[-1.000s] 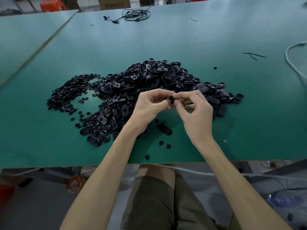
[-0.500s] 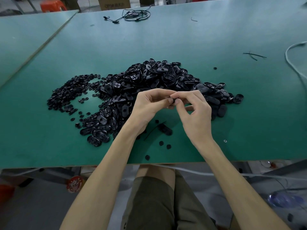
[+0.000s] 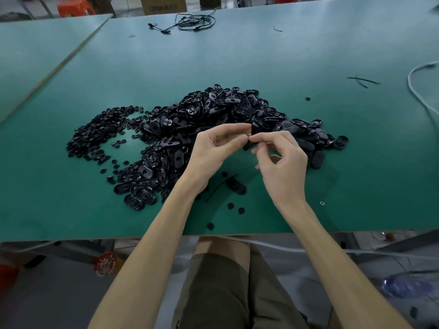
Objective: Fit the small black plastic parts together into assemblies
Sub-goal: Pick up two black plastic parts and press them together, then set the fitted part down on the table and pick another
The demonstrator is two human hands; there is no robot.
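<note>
Green workbench (image 3: 308, 55), heap of oval shells (image 3: 225, 110) at its middle — my left hand (image 3: 213, 148) and right hand (image 3: 282, 162) pinch one small black part (image 3: 247, 146).
Both hands are narrow, meeting fingertip to fingertip just above the heap's near edge, and the part is mostly hidden between them. A spread of small round pieces (image 3: 99, 134) lies left of the heap. I judge these parts light, stiff and smooth — easy to lift, easy to flick away. I would hold a shell by its long edges, leaving the centre hole free, and press a round piece in squarely with a thumb pad. Thin moulded tabs could snap if forced askew.
</note>
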